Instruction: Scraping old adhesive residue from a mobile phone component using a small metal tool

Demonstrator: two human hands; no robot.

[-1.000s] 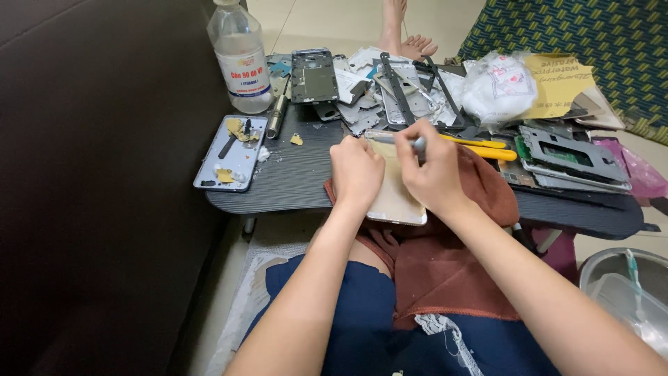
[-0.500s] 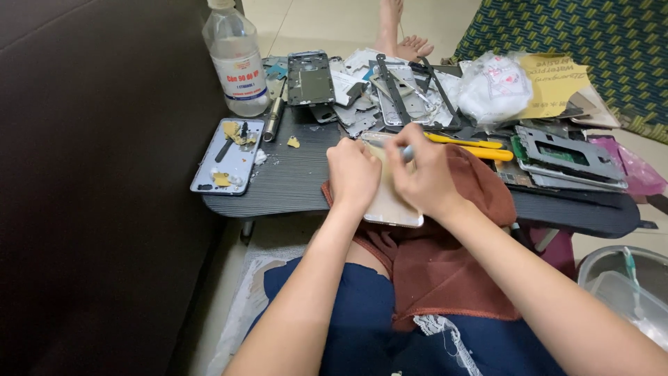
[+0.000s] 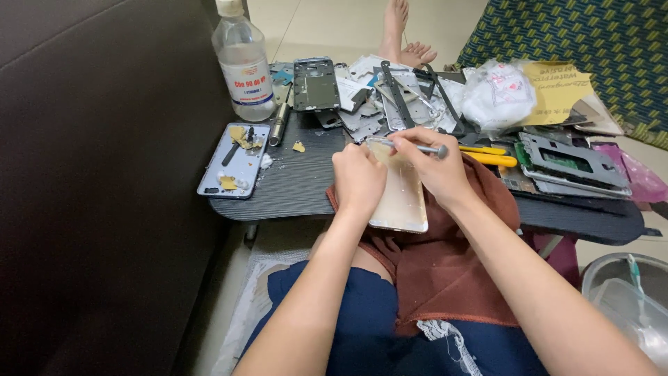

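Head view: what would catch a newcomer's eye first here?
Both hands at centre: the left hand steadies a pale gold phone panel on a brown cloth, while the right hand holds a thin metal tool at its top edge. Behind lies a heap of phone frames, with a clear bottle at the low table's left.

Two hands: left (image 3: 358,177), right (image 3: 437,170). One clear bottle (image 3: 243,63) at eleven o'clock, one gold phone (image 3: 400,191), one metal tool (image 3: 421,147), one brown cloth (image 3: 445,271).
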